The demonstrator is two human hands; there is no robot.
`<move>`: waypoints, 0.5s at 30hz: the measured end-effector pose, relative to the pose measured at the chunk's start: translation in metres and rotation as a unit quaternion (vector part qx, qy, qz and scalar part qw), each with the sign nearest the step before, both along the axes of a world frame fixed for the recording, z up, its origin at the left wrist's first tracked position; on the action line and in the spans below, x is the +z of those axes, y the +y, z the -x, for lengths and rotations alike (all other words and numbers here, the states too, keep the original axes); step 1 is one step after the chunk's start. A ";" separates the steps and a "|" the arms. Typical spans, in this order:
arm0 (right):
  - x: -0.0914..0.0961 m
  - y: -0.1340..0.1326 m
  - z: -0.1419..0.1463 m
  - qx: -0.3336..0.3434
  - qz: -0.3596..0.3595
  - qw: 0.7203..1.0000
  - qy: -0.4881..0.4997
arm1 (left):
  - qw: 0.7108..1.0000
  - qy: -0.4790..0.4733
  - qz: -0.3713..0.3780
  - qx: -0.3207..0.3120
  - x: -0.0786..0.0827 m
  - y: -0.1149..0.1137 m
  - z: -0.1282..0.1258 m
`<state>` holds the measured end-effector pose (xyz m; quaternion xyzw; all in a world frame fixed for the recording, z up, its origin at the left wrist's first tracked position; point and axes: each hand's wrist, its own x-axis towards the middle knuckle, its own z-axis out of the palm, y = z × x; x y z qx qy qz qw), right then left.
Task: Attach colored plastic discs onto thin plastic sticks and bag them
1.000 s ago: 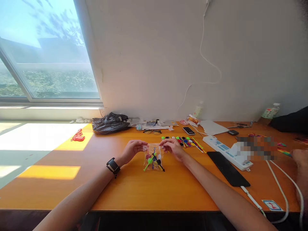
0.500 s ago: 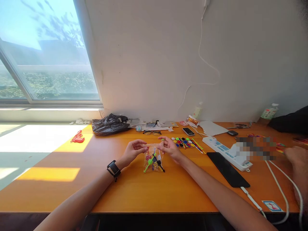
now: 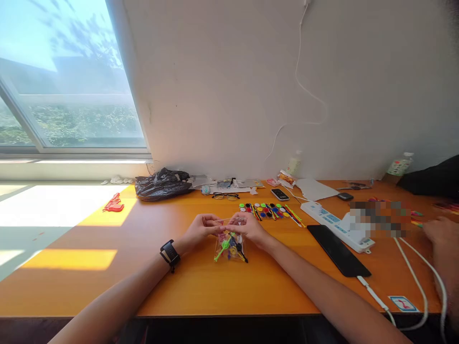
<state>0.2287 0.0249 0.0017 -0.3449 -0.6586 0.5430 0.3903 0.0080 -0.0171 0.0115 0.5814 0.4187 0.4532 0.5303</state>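
A small clear plastic bag holding several coloured plastic pieces lies on the orange table in front of me. My left hand, with a black watch on its wrist, pinches the bag's top edge at the left. My right hand pinches the same top edge at the right, and the fingertips of both hands almost meet above the bag. Behind my hands lies a row of loose coloured discs and sticks.
A black phone on a white cable and a white power strip lie to the right. Another person's hand is at the far right. Glasses, a black plastic bag, a small phone and bottles stand along the wall.
My hands have drawn closer together along the bag's top edge and come down a little towards me. The bag has shifted slightly nearer to me.
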 end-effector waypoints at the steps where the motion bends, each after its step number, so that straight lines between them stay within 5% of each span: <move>1: 0.000 0.003 -0.003 0.001 0.005 1.000 -0.009 | 1.000 -0.001 0.000 0.003 -0.001 0.001 0.002; 6: 0.006 0.017 -0.021 0.015 0.025 0.999 -0.043 | 0.999 0.022 -0.026 0.007 -0.006 0.008 0.014; 10: 0.009 0.022 -0.028 0.046 0.026 0.997 -0.063 | 0.966 0.133 -0.197 0.103 0.004 0.010 0.017; 13: 0.006 0.019 -0.024 0.061 0.025 0.996 -0.067 | 0.894 0.230 -0.355 0.150 0.022 -0.013 0.012; 15: 0.002 0.014 -0.020 0.067 0.023 0.995 -0.066 | 0.894 0.240 -0.373 0.059 0.030 -0.048 0.000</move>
